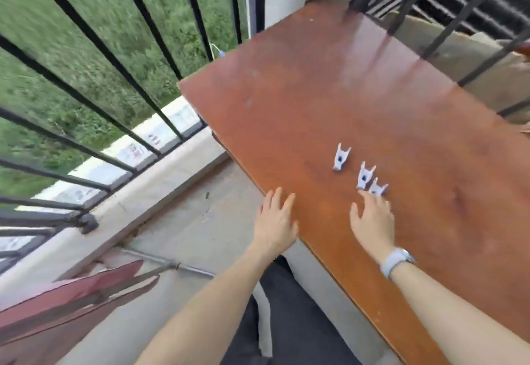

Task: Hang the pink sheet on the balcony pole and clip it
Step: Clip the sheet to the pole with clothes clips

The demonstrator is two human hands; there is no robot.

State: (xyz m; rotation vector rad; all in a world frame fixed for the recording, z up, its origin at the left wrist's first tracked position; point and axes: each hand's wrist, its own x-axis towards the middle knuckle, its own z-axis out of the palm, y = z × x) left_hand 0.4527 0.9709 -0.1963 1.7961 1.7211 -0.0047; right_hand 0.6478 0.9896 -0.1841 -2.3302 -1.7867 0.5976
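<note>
Clipping stage looks just begun: right hand (372, 217) spread, fingertips touching the nearest of three pale plastic clothes clips (378, 188) on the reddish-brown wooden tabletop (315, 92), left hand (276, 221) flat at its edge; pink sheet (71, 293) lower left, apparently draped, unclipped.

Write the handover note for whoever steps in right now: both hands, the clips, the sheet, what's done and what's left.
Left hand: open, fingers straight, resting at the near edge of the brown table, holding nothing.
Right hand: open, reaching over the table, fingers at the nearest clip; nothing gripped yet.
Clips: three white ones lie loose on the table, the nearest, a middle clip and a far clip.
Sheet: something pink-red shows at lower left, by the railing; the view is too blurred to say whether it is hung.
Done: no clip is picked up.
Left: pick up the clips and clip the sheet on the pole.
</note>
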